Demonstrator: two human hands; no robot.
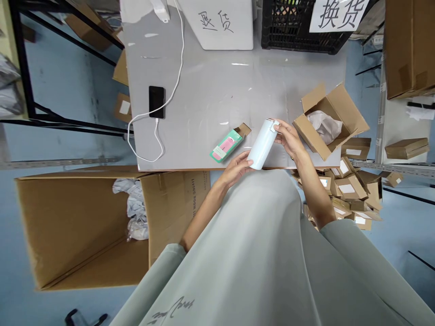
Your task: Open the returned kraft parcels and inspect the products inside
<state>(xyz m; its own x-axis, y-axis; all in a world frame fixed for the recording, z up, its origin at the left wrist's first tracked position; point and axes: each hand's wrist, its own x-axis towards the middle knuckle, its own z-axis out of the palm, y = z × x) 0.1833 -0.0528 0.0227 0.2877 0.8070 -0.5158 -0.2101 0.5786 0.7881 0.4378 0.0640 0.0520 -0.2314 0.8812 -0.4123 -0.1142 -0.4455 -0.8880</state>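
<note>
A light blue insulated bottle (263, 145) is held tilted above the front edge of the table. My left hand (237, 167) supports it near its base, fingers closed on it. My right hand (288, 137) grips its capped upper end. Just left of the bottle lies a small green and pink box (226, 146) with its brown end flap open. To the right of my right hand stands an open cardboard box (311, 134) with crumpled whitish packing (325, 127) inside.
A phone (157, 102) with a white cable (180, 68) lies on the table (200, 95) at left. A white bin (224, 27) and a black crate (299, 38) stand at the back. A large open carton (176, 203) is at lower left; several small boxes (350, 188) are piled at right.
</note>
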